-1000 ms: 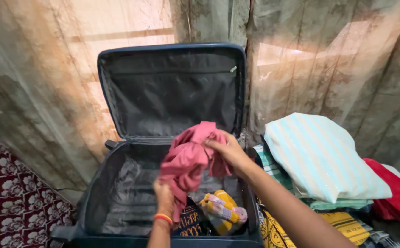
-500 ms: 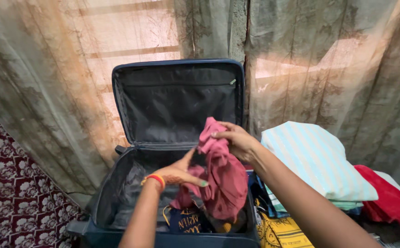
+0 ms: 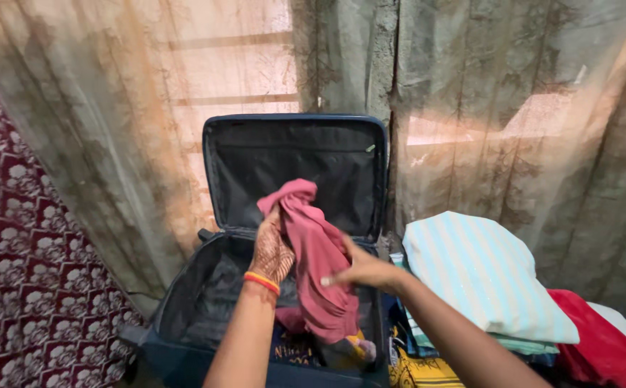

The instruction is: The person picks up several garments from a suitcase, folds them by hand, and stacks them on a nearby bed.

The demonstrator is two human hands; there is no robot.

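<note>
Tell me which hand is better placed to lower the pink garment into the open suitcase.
Probably the left. The left hand grips the pink garment near its top, bearing its weight above the suitcase. The right hand only presses flat-fingered against the garment's side, so it looks suited to guiding.

We have one view only, from the camera worn on the head, facing forward and down. It looks closely over both forearms into the open suitcase (image 3: 205, 302), with the curtain (image 3: 507, 108) just behind.
</note>
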